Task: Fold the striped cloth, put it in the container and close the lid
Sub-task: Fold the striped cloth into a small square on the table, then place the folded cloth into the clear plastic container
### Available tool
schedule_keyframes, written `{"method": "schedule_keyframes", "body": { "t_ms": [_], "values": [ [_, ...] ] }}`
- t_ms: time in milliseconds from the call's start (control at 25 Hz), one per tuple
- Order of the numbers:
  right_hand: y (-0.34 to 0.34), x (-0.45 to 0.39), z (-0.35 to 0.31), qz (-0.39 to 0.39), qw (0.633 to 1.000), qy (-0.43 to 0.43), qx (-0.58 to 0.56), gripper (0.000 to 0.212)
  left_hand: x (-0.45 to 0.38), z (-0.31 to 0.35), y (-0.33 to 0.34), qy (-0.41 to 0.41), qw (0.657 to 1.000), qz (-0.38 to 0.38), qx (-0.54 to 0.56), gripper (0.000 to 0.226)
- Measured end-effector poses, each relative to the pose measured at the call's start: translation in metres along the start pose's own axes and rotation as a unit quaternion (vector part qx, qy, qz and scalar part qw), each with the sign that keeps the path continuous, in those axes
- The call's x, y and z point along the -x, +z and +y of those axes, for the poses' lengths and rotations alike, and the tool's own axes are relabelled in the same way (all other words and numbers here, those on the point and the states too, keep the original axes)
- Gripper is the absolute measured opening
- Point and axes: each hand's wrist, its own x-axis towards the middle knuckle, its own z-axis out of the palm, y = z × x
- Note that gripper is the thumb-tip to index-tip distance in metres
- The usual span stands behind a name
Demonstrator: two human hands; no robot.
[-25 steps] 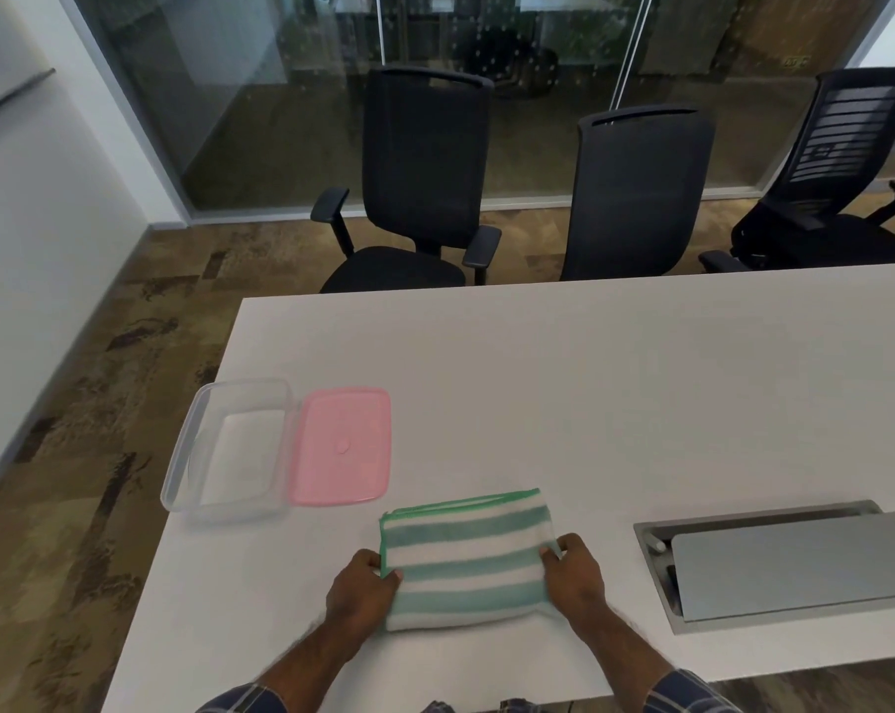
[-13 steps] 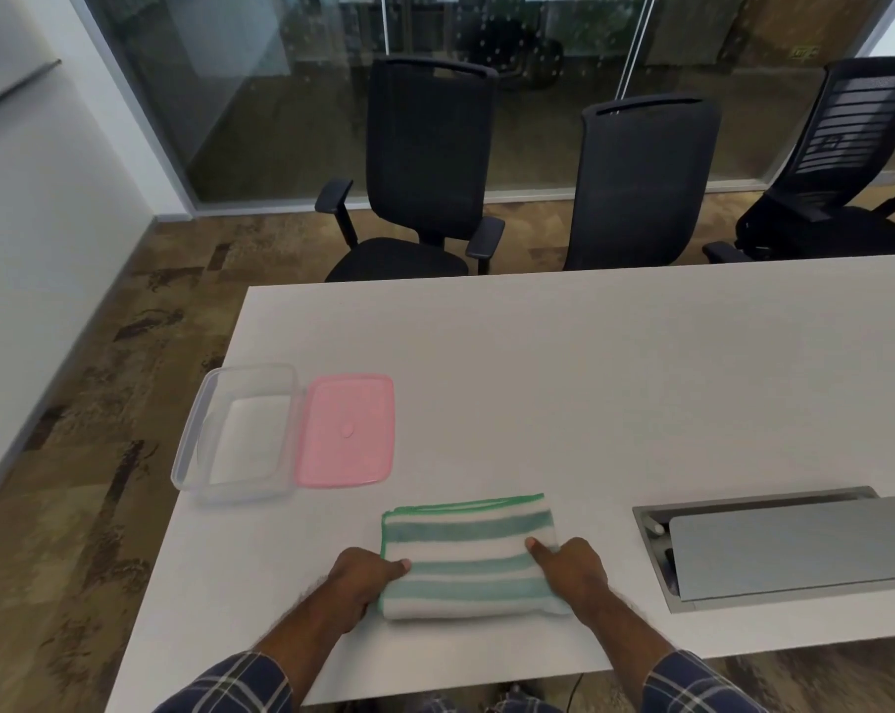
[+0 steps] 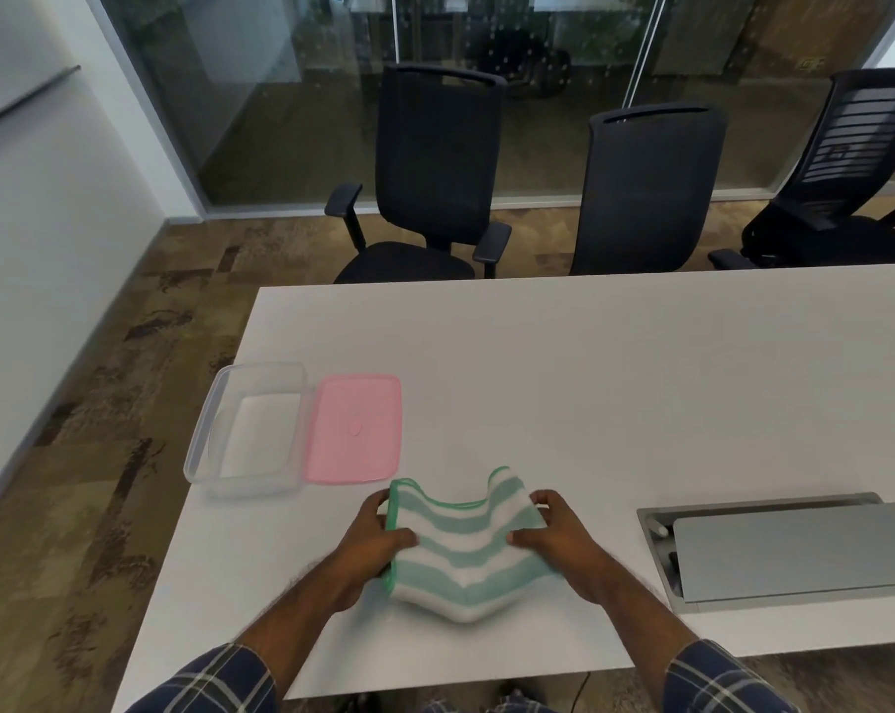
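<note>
Cloth [image 3: 463,553]: folded, sagging in the middle (green stripes), near the table's [image 3: 589,383] front edge.
Left hand [image 3: 371,540]: pinching its left edge.
Right hand [image 3: 558,535]: pinching its right edge.
Container [image 3: 250,429]: open, pink lid [image 3: 354,428] just beside it.

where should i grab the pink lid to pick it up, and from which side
Grip the pink lid at its right long edge, coming from the right. It lies flat on the table with its left edge against the clear container, so only the right, near and far rims look free for fingers.
</note>
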Motion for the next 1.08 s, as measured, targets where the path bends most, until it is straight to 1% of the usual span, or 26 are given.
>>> {"method": "schedule_keyframes", "body": {
  "t_ms": [80,120,240,320,400,480,560,600,680,720,800,880,920,1000,1040,1080],
  "values": [
    [0.010,0.003,-0.018,-0.011,0.999,-0.040,0.033,0.055,0.002,0.010,0.002,0.055,0.998,0.012,-0.030,0.086],
    [0.017,0.005,-0.026,-0.011,0.996,-0.069,0.046,0.056,0.004,0.014,0.004,0.091,0.994,0.021,-0.057,0.086],
    [0.036,0.009,-0.047,-0.017,0.983,-0.164,0.084,0.065,0.006,0.025,0.011,0.173,0.970,0.059,-0.163,0.068],
    [0.050,0.015,-0.057,-0.034,0.968,-0.215,0.128,0.073,0.007,0.032,0.016,0.198,0.959,0.078,-0.187,0.066],
    [0.063,0.021,-0.064,-0.053,0.952,-0.244,0.176,0.084,0.013,0.041,0.018,0.216,0.961,0.073,-0.160,0.070],
    [0.072,0.024,-0.070,-0.069,0.936,-0.261,0.224,0.092,0.019,0.052,0.016,0.205,0.977,0.032,-0.058,0.071],
    [0.079,0.027,-0.077,-0.087,0.917,-0.280,0.272,0.097,0.024,0.061,0.011,0.184,0.982,-0.008,0.026,0.059],
    [0.084,0.029,-0.080,-0.092,0.907,-0.293,0.288,0.099,0.025,0.065,0.007,0.181,0.982,-0.011,0.047,0.050],
    [0.095,0.033,-0.085,-0.081,0.891,-0.321,0.311,0.102,0.025,0.070,0.000,0.194,0.979,-0.006,0.062,0.035],
    [0.100,0.036,-0.086,-0.073,0.886,-0.333,0.314,0.102,0.025,0.073,-0.003,0.200,0.978,0.004,0.061,0.033],
    [0.110,0.040,-0.089,-0.081,0.888,-0.344,0.295,0.097,0.021,0.076,-0.012,0.201,0.977,0.040,0.066,0.036],
    [0.116,0.043,-0.095,-0.108,0.911,-0.334,0.217,0.083,0.017,0.077,-0.025,0.209,0.972,0.067,0.084,0.039],
    [0.118,0.042,-0.099,-0.101,0.928,-0.323,0.153,0.071,0.015,0.077,-0.032,0.214,0.970,0.072,0.088,0.042],
    [0.120,0.034,-0.109,-0.021,0.953,-0.297,0.053,0.045,0.013,0.077,-0.047,0.212,0.970,0.072,0.098,0.047],
    [0.120,0.030,-0.112,0.025,0.959,-0.277,0.051,0.040,0.013,0.077,-0.055,0.209,0.970,0.069,0.105,0.047],
    [0.120,0.025,-0.114,0.050,0.966,-0.244,0.067,0.039,0.012,0.078,-0.063,0.207,0.970,0.065,0.110,0.047]
  ]
}}
